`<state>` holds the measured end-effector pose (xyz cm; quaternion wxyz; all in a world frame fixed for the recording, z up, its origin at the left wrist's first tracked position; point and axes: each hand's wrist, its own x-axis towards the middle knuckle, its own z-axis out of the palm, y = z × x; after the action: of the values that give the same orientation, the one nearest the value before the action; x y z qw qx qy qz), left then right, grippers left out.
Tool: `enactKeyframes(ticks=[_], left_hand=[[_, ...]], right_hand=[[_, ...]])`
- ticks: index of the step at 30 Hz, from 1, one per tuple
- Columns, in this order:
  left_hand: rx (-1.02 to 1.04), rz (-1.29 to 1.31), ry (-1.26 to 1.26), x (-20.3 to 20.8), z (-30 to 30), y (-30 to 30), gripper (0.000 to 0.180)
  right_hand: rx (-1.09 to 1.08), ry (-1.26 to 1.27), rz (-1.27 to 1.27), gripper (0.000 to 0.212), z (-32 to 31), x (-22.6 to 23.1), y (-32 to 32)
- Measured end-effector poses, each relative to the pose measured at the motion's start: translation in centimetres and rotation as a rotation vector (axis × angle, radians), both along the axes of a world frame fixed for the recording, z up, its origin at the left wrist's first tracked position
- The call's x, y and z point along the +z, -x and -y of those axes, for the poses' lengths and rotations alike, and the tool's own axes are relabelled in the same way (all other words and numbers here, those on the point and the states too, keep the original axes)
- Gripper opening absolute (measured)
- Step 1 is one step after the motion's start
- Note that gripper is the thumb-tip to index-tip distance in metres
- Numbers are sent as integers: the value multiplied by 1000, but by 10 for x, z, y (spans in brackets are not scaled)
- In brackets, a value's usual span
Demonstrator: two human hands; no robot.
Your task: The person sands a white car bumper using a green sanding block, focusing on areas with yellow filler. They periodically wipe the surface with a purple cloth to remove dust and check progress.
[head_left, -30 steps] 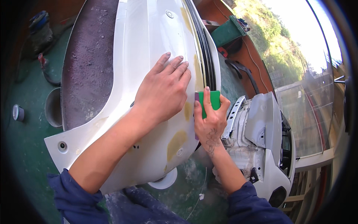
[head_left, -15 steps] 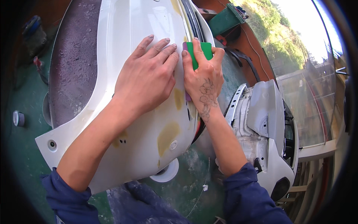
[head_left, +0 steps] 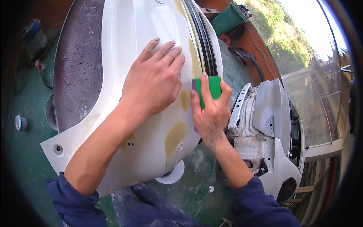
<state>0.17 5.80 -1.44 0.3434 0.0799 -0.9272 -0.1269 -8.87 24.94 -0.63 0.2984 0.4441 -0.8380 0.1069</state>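
A white car bumper (head_left: 126, 164) with yellowish filler patches (head_left: 175, 137) lies in front of me. My left hand (head_left: 153, 81) rests flat on its upper face, palm down, fingers stretched out and holding nothing. In my right hand (head_left: 211, 121) is a green sanding block (head_left: 214, 87), with a strip of purple sandpaper (head_left: 194, 85) showing along its left side. The fingers wrap round the block, the index finger lying along its top. It is at the bumper's right edge, beside a black slatted grille (head_left: 206, 41); its working face is hidden.
To the right stands a white and grey car body (head_left: 278, 151) with its metal exposed. A green bin (head_left: 229, 19) is at the far right. A white round container (head_left: 176, 174) sits below the bumper, and a small tin (head_left: 20, 123) is on the green floor at left.
My right hand has drawn the sanding block toward me along the bumper's right edge, uncovering a long filler strip beyond it. My left hand keeps its place on the bumper; the view shifted slightly.
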Motion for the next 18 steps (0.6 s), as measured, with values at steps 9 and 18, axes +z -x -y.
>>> enactKeyframes(ticks=[9,18], left_hand=[[-4,0,-19,4,1,-1,43],[-9,22,-24,7,-3,3,44]], right_hand=[[-29,0,90,56,6,7,2],[-36,32,86,50,13,18,8]])
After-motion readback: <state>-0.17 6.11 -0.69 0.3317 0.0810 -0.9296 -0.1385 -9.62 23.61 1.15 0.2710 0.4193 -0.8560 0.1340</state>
